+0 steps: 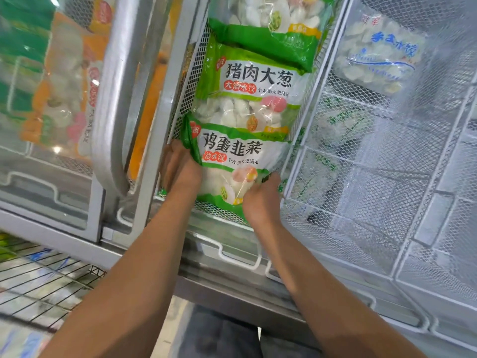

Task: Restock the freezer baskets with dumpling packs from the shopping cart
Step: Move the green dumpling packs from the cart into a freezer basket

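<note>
Partly hidden, both hands (180, 169) (260, 200) grip the front dumpling pack (240, 161).

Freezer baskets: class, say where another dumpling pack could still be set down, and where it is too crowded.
Free: the white mesh basket on the right, below the blue-lettered pack, shows bare mesh. Crowded: the middle basket, filled by three overlapping green packs; both hands hold the nearest green pack.

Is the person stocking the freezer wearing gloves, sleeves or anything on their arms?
No. Both the left hand and the right hand are bare, without gloves. The forearms are uncovered too: no sleeve reaches into view, and no watch, ring or wristband shows.
</note>
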